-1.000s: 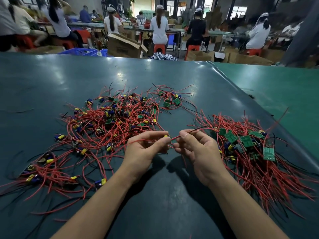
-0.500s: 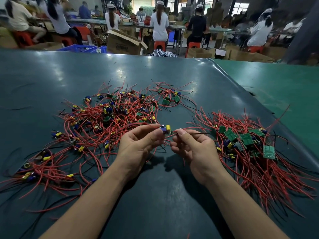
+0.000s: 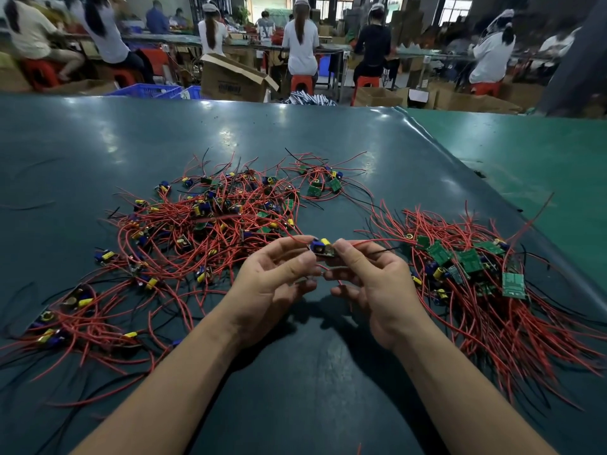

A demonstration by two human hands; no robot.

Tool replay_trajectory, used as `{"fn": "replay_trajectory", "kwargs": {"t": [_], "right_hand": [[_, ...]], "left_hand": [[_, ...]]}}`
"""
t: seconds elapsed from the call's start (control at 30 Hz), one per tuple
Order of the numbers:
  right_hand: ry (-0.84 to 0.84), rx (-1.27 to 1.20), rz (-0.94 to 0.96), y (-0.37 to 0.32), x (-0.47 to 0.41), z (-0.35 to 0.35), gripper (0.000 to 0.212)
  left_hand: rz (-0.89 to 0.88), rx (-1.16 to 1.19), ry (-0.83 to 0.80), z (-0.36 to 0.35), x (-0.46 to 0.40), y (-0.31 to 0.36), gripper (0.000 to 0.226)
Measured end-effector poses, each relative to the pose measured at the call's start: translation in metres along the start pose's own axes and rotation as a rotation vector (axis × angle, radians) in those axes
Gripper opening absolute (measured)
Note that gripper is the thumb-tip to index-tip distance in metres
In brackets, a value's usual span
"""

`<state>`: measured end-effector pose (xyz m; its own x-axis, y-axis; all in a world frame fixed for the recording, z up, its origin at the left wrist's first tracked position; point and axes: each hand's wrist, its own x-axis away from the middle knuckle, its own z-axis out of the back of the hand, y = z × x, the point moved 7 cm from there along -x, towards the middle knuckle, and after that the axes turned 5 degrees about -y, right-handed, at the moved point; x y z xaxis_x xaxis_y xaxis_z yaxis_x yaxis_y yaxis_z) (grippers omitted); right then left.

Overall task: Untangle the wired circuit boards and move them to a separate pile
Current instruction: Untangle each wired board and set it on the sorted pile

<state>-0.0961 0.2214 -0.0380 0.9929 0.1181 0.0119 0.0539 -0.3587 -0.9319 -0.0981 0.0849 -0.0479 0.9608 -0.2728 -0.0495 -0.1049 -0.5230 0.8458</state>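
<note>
Left hand and right hand, raised above the dark table mat, pinch one small circuit board between their fingertips, its red wires trailing down between the palms. A tangled heap lies beyond and outward of the left hand; the sorted pile lies just outward of the right hand.

A tangled heap is lying on the desk to the left, a sorted pile to the right. Between them, nearer the person, both hands are holding one board above the desk, left hand beside right hand.
</note>
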Motion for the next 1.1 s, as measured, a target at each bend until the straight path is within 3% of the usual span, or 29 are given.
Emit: {"fn": "replay_trajectory", "kwargs": {"t": [0.1, 0.2, 0.43, 0.67, 0.9, 1.1], "right_hand": [[-0.034, -0.004, -0.018, 0.001, 0.001, -0.004, 0.006], [-0.093, -0.107, -0.104, 0.003, 0.001, -0.008, 0.011], [-0.084, -0.228, -0.167, 0.0, -0.003, -0.001, 0.01], [-0.104, -0.205, -0.072, -0.01, -0.007, 0.002, 0.017], [-0.119, -0.009, 0.07, -0.012, -0.002, -0.005, 0.022], [0.089, -0.253, 0.14, -0.052, -0.037, 0.003, 0.017]], "left_hand": [[-0.026, -0.013, 0.024, 0.0, -0.001, 0.002, 0.035], [-0.029, 0.047, 0.016, -0.001, -0.001, 0.003, 0.031], [0.163, 0.105, -0.078, -0.006, 0.002, -0.005, 0.034], [0.17, 0.464, -0.187, -0.006, 0.0, 0.003, 0.034], [0.11, 0.166, -0.019, 0.001, -0.005, -0.007, 0.035], [0.091, 0.209, -0.008, 0.008, -0.005, -0.002, 0.031]]}}
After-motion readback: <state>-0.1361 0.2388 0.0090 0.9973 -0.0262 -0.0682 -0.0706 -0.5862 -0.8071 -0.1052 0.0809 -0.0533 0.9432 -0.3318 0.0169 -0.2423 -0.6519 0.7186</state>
